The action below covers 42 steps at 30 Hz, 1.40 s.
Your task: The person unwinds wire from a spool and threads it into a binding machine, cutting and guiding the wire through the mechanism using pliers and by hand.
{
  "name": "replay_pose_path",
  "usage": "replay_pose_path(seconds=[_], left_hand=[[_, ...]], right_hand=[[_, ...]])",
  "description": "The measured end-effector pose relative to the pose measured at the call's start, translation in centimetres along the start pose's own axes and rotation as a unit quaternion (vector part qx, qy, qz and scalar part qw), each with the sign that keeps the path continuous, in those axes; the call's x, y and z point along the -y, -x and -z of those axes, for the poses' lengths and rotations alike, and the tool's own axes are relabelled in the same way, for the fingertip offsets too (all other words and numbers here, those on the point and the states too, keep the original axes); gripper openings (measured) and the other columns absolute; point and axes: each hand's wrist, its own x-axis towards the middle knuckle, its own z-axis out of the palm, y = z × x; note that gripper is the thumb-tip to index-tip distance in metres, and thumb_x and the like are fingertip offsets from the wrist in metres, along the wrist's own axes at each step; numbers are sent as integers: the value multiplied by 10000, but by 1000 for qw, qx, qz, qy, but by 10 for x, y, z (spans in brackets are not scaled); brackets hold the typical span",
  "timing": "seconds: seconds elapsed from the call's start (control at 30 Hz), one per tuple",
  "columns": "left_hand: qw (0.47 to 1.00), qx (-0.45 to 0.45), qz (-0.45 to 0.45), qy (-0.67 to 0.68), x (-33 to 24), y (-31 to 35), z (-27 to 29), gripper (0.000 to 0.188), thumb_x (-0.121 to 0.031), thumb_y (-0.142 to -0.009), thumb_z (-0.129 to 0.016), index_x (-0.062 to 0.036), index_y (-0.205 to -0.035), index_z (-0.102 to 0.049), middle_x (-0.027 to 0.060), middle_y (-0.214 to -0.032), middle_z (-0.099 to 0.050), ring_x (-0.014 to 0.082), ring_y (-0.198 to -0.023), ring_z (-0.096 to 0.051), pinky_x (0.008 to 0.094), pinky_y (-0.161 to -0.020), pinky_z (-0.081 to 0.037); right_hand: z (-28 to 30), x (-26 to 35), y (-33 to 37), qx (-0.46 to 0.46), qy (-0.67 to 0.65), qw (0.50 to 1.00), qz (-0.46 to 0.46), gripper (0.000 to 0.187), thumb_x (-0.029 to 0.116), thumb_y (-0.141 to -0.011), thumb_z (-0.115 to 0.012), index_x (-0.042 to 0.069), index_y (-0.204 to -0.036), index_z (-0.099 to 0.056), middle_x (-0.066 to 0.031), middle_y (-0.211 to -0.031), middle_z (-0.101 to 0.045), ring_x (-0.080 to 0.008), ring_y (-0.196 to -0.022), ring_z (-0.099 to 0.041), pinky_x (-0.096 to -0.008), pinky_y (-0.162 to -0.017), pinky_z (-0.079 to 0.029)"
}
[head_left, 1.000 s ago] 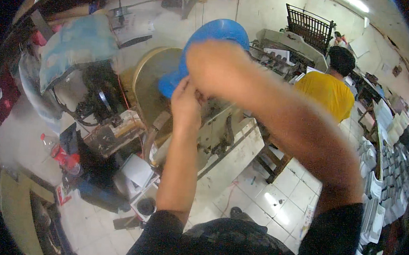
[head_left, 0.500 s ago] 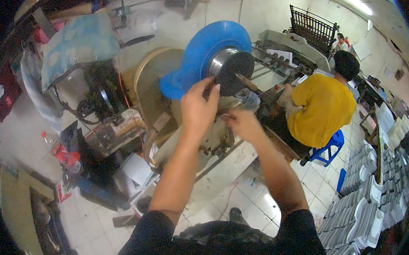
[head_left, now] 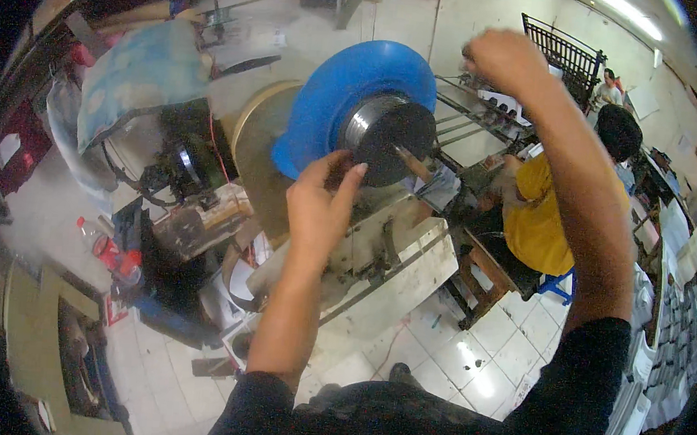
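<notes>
A spool of silvery wire (head_left: 361, 124) with a dark round end disc (head_left: 394, 145) sits on a rod, in front of a large blue plastic disc (head_left: 325, 86). My left hand (head_left: 316, 211) is at the spool's lower left, its thumb and fingers closed on the edge. My right hand (head_left: 506, 60) is raised high at the upper right, well away from the spool. Its fingers are pinched together, and whatever they hold is too thin or too blurred to see. Below the spool is a worn, pale machine body (head_left: 410, 262).
A person in a yellow shirt (head_left: 538, 219) sits at a bench on the right, behind my forearm. Grey stacked pieces (head_left: 679, 346) line the far right. On the left are a blue-and-white cushion (head_left: 140, 82) and a bottle with a red label (head_left: 107, 253).
My right hand has swung from below the spool up to the upper right. My left hand stays at the spool, slightly lower. The whole view has shifted a little.
</notes>
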Motion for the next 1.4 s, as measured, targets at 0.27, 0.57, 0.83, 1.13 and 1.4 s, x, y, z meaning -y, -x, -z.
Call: replay_pose_path(seconds=[0.27, 0.57, 0.83, 1.13, 1.4], left_hand=[[998, -19, -61, 5, -1, -1, -4, 337, -245, -828, -726, 24, -1028, -689, 200, -934, -692, 277, -815, -682, 351, -777, -519], [846, 38, 153, 510, 36, -4, -4, 324, -241, -966, -569, 39, -1113, -644, 75, -997, -681, 115, -848, -605, 264, -737, -487], [990, -7, -136, 23, 9, 2, 4, 271, -227, -848, -684, -8, -1006, -704, 214, -981, -671, 376, -921, -638, 390, -857, -493], [999, 16, -37, -26, 5, 9, -2, 282, -237, -879, -637, 16, -989, -695, 224, -978, -687, 375, -925, -667, 403, -824, -511], [999, 1, -9, -32, 3, 15, -1, 292, -249, -876, -655, 20, -984, -692, 220, -947, -691, 371, -896, -677, 387, -797, -520]], right_hand=[[133, 110, -26, -48, 2, 998, 49, 177, 128, -777, -614, 35, -866, -734, -184, -901, -707, -331, -849, -701, -436, -726, -565], [77, 226, 59, 11, -256, 965, -45, 151, 175, -779, -635, 42, -762, -705, -197, -697, -669, -367, -684, -685, -459, -643, -556], [-60, 255, 146, -45, -435, 880, -188, 212, 262, -881, -570, 108, -958, -694, -175, -754, -672, -392, -707, -661, -496, -636, -532], [-118, 69, 92, 103, -179, 978, -43, 350, 438, -869, -595, 112, -905, -719, -132, -829, -700, -336, -784, -682, -468, -692, -549], [12, -17, -9, -70, 39, 991, 105, 213, 232, -833, -583, 60, -839, -709, -159, -873, -702, -343, -783, -694, -454, -701, -562]])
